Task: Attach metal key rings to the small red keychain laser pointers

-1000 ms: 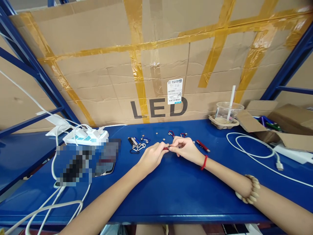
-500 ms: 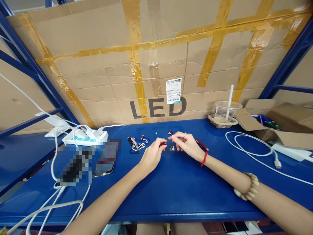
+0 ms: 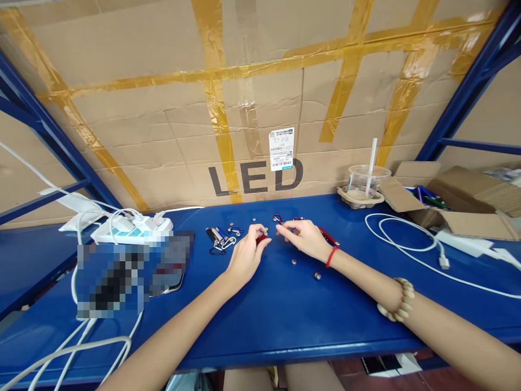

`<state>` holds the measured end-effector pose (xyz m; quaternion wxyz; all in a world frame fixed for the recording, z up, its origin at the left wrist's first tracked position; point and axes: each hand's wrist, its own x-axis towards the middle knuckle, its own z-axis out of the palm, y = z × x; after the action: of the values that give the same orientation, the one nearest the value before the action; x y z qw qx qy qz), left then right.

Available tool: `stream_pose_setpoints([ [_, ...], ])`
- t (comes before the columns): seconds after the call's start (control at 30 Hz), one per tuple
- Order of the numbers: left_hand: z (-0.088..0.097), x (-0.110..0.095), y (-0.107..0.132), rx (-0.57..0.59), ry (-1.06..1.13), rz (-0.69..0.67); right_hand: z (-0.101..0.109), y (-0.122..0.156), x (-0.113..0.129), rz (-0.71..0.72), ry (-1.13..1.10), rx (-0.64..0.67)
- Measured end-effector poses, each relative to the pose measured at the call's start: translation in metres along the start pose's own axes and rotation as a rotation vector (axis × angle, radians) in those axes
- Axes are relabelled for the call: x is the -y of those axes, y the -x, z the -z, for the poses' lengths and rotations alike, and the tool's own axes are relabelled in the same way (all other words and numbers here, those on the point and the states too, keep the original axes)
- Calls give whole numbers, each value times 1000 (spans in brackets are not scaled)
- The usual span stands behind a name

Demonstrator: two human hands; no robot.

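My left hand (image 3: 246, 255) is closed on a small red metal tube (image 3: 261, 238), apparently a keychain flashlight, mostly covered by the fingers. To its right, my right hand (image 3: 306, 238) has thumb and forefinger drawn together; whatever is between them is too small to make out. Behind that wrist lies another red keychain flashlight (image 3: 328, 237), partly covered. A red carabiner clip (image 3: 278, 218) lies beyond the fingertips. Nearer me are a small round silver piece (image 3: 293, 262) and a shiny metal piece (image 3: 316, 276). Left of my hands lie several keychain flashlights (image 3: 218, 236) with clips.
A white power strip (image 3: 132, 231) with cables and a phone (image 3: 173, 266) occupy the left side. At right are a white cable (image 3: 401, 250), a plastic cup (image 3: 366, 179) with a straw and an open carton (image 3: 472, 225). A large cardboard sheet (image 3: 163, 146) stands behind the blue table (image 3: 260, 315).
A shiny piece that was beneath my fingers now lies nearer me to the right, with a round silver piece beside it. My hands stay close together; the view has shifted slightly right.
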<state>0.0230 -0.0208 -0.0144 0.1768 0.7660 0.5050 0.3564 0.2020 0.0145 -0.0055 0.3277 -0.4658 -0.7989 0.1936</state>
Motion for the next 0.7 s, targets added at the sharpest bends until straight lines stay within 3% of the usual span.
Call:
stream_pose_setpoints([
  [0.17, -2, 2, -1, -69, 57, -41, 9, 0, -3, 92, -137, 456],
  [0.23, -2, 3, -2, -68, 74, -47, 11, 0, -6, 134, -177, 554],
  [0.4, -3, 5, -2, -54, 87, -66, 10, 0, -8, 71, -238, 527],
  [0.53, -3, 5, -1, -51, 117, -60, 9, -3, -6, 111, -173, 399],
  [0.7, -3, 5, -1, -22, 119, -57, 6, -3, -6, 133, -85, 360],
])
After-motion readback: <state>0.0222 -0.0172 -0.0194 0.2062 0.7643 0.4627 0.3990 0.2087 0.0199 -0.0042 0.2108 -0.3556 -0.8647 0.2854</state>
